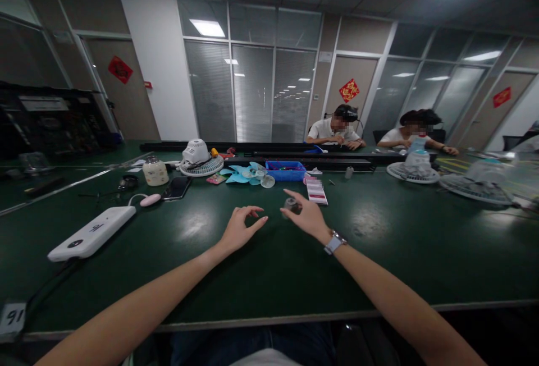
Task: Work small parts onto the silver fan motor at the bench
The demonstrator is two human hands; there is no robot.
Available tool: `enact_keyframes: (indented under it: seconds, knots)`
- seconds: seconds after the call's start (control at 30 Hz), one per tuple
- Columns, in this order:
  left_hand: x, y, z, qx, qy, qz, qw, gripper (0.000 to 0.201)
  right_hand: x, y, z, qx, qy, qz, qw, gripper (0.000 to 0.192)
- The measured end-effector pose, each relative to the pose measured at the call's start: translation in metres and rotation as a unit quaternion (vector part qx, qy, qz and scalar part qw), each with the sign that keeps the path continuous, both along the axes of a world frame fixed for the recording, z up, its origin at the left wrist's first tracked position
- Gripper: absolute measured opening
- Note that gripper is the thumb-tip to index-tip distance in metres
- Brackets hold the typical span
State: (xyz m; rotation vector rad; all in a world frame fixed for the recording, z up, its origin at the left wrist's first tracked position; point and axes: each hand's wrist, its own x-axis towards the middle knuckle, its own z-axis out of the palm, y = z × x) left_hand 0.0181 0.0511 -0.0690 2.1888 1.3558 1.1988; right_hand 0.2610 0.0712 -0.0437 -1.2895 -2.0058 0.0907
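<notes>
My left hand (241, 230) hovers over the green table with thumb and fingers apart and nothing between them. Across a small gap, my right hand (309, 219) curves around a small grey cylindrical part (291, 204). Its thumb crosses in front of the part, while the index finger stretches above it. Thumb and index finger are spread apart, and I see no firm grip; whether they touch the part is unclear. The part's lower portion is partly hidden by my thumb and looks blurred. A watch with a light strap is on my right wrist.
Behind my hands lie light-blue fan blades (243, 174), a blue bin (285, 172), a printed booklet (316, 191) and another small cylinder (349, 172). A white fan (201, 159), jar (155, 172), phone (177, 188) and power strip (93, 232) are leftward. Two people sit opposite.
</notes>
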Motion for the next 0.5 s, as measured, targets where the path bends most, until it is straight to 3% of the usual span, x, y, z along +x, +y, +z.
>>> enact_keyframes:
  seconds: [0.1,0.3,0.43,0.5]
  knots:
    - [0.005,-0.006,0.004,0.04,0.011,-0.022,0.999,0.037,-0.039,-0.024,-0.007,-0.012,-0.032,0.09,0.995,0.064]
    - [0.009,-0.01,0.007,0.09,0.034,-0.032,0.995,0.024,-0.055,-0.045,-0.009,-0.004,-0.111,0.098,0.989,0.064]
    - [0.016,-0.024,0.012,0.219,0.031,0.048,0.974,0.019,-0.054,-0.044,-0.008,0.025,-0.164,0.086,0.982,0.071]
    - [0.024,-0.037,0.014,0.3,0.051,0.042,0.951,0.013,-0.053,-0.041,-0.009,0.043,-0.204,0.096,0.973,0.07]
